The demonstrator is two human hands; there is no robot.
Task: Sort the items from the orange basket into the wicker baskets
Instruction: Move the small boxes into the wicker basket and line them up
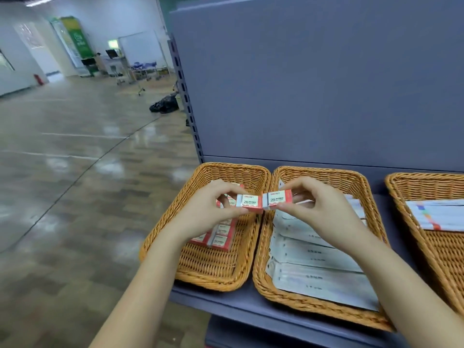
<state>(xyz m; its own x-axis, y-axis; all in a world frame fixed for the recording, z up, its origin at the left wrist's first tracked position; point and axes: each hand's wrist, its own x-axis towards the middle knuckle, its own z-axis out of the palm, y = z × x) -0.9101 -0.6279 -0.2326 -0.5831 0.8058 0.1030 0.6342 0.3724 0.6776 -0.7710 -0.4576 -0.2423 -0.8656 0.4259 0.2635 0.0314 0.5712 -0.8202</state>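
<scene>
Holding 2 small red-and-white boxes end to end, the left hand [200,209] pinched the left box [248,202] and the right hand [319,209] pinched the right box [276,200], each grip clamped, probably to compare labels before sorting. Their long axes ran left-right, printed faces up, above the seam between the left wicker basket [213,275], which held matching boxes, and the middle wicker basket [301,301] of flat packets.

Both hands raised side by side, left hand [200,209] pinching, right hand [319,207] pinching
</scene>
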